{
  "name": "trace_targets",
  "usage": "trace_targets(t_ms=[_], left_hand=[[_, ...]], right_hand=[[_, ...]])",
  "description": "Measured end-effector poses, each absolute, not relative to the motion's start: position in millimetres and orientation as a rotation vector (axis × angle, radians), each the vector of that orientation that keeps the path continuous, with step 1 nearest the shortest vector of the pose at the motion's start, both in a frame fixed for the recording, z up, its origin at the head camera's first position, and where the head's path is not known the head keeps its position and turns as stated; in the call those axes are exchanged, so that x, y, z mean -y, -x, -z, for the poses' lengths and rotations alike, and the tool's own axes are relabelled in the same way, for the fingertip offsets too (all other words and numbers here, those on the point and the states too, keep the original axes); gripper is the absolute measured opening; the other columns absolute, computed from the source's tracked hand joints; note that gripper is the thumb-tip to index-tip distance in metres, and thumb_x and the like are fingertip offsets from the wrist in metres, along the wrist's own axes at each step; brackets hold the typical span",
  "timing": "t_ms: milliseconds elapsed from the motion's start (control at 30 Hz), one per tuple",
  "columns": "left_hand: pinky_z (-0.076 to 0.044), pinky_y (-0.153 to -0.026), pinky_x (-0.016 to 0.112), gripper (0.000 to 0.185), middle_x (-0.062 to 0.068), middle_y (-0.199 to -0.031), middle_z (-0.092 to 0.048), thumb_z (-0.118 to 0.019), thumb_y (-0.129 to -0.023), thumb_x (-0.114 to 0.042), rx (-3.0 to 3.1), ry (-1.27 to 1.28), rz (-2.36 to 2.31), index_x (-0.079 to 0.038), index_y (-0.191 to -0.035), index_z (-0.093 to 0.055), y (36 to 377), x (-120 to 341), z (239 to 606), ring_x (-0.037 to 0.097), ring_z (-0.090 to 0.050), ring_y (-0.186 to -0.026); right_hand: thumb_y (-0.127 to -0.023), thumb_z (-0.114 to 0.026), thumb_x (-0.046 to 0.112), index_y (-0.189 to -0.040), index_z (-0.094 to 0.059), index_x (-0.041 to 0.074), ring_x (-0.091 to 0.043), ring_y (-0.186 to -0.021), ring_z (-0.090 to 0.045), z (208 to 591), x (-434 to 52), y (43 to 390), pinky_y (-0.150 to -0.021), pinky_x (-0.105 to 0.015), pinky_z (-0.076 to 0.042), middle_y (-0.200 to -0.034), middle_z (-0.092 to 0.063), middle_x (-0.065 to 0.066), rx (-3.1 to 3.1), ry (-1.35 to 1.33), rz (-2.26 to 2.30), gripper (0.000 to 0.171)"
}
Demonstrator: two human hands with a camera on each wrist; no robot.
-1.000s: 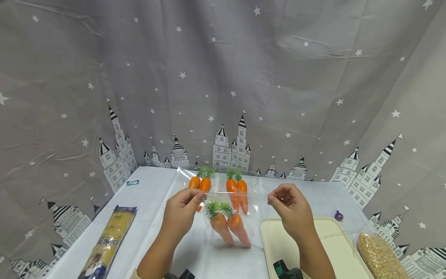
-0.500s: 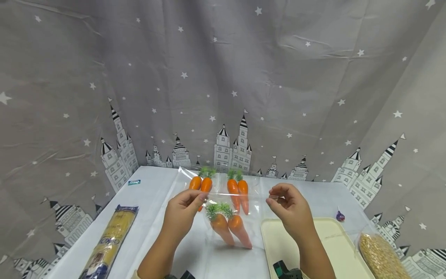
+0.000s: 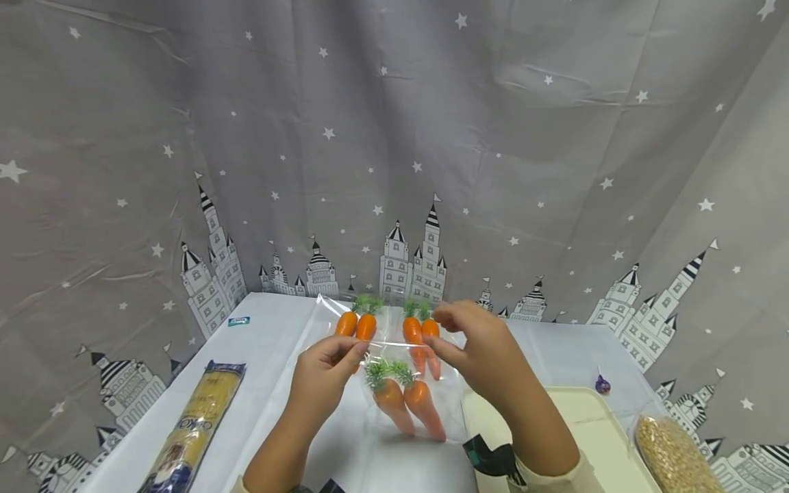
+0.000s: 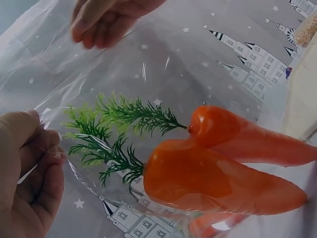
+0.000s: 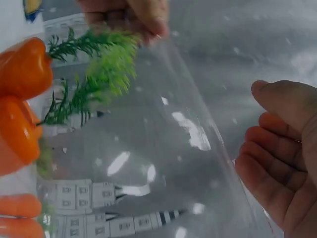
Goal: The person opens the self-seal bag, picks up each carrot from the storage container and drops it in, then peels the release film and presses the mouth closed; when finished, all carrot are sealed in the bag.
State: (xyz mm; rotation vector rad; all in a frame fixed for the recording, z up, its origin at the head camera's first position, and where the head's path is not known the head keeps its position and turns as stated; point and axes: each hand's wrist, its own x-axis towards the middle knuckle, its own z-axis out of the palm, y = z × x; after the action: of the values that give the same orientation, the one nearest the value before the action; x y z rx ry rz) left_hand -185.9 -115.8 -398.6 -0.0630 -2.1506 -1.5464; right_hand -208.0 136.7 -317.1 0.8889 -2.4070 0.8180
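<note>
Fingers of the left hand (image 3: pixel 324 374) pinch the top left edge of the clear plastic bag (image 3: pixel 394 383), held up at frame centre above the white table (image 3: pixel 271 342). Two toy carrots (image 3: pixel 409 404) sit low inside the bag; four more carrots (image 3: pixel 388 329) show behind it. Right hand (image 3: pixel 477 349) hovers at the bag's upper middle, fingers loosely curled, thumb apart; wrist view shows no grip on the film. Open table left of the bag up to the pasta packet (image 3: pixel 191 431) at lower left. Cream tray (image 3: pixel 592 431) crowds the bag's lower right edge; grain bag (image 3: pixel 672 452) at far right. Versus a second ago, the right hand has let go of the right corner and moved left toward centre; the left hand's pinch is unchanged.
</note>
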Motion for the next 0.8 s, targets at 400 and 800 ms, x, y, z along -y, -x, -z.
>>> trace_targets(t_ms=[400, 800], left_hand=[[-0.059, -0.077, 0.025, 0.006, -0.007, -0.088, -0.073, -0.079, -0.095, -0.023, 2.16, 0.212, 1.476, -0.018, -0.092, -0.079, 186, 114, 399, 0.012, -0.068, -0.082], [-0.056, -0.062, 0.025, 0.007, -0.004, -0.08, -0.066, -0.079, -0.093, -0.022, 2.141, 0.227, 1.433, -0.021, -0.086, -0.077, 185, 120, 399, 0.014, -0.062, -0.071]], right_hand=[[-0.098, -0.075, 0.033, -0.104, -0.076, 0.015, -0.011, -0.084, -0.064, 309, -75, 221, -0.077, -0.029, -0.057, -0.092, -0.072, 0.006, 2.689, -1.196, -0.468, 0.02], [-0.096, -0.078, 0.026, -0.086, -0.071, 0.023, -0.005, -0.068, -0.055, 313, -82, 228, -0.065, -0.024, -0.049, -0.075, -0.061, 0.016, 2.732, -1.201, -0.492, 0.013]])
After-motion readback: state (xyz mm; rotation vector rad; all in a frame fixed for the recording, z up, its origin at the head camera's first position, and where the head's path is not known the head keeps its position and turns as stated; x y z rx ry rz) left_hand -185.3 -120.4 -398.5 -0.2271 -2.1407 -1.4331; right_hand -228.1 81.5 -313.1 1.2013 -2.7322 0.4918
